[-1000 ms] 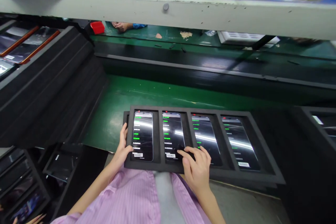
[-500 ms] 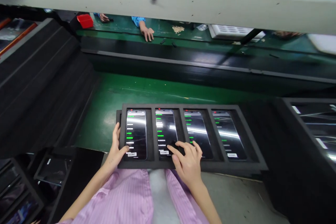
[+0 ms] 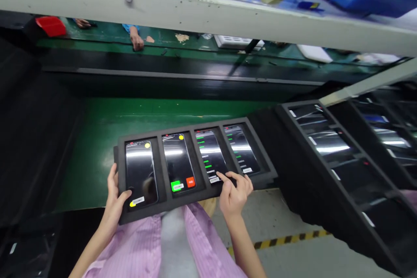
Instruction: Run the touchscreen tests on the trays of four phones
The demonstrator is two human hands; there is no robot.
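Note:
A black foam tray (image 3: 202,195) carries a row of smartphones, one in each slot. My left hand (image 3: 114,197) grips its left end, thumb over the rim at the lower corner of the first phone (image 3: 140,176). That phone's dark screen has yellow dots at top and bottom. The second phone (image 3: 178,160) displays a green and a red square. With the index finger stretched out, my right hand (image 3: 235,191) touches the lower screen of the third phone (image 3: 211,152), which lists green and white lines. A similar list lights the fourth phone (image 3: 241,147).
Stacked black foam trays with phones (image 3: 339,169) stand to the right. Beneath the held tray is a green bench (image 3: 107,117). Across a pale beam (image 3: 163,8), a co-worker's hand (image 3: 137,41) rests near a red bin (image 3: 51,26).
The view has swung right and the tray now looks tilted. My right index finger has gone from the second phone to the third. The first two screens switched from lists to coloured marks.

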